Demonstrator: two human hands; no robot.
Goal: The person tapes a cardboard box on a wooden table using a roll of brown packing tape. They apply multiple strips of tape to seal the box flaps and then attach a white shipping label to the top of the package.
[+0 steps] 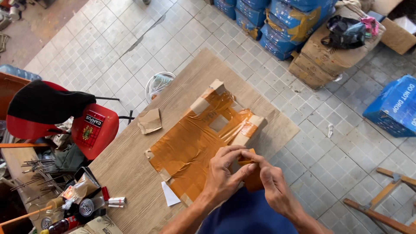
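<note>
At frame centre, on a wooden board (130,173) | left hand (223,173) and right hand (273,186) both pinch brown tape (249,167) at the flattened, tape-covered cardboard (195,143) edge | light, floppy, sticky; best gripped by corners.

Orange-brown tape (190,145), wood-grain tabletop (130,164)

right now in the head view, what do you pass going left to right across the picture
red chair → folded cardboard scrap → left hand → right hand, both on the taped cardboard sheet → blue box on the floor
</note>
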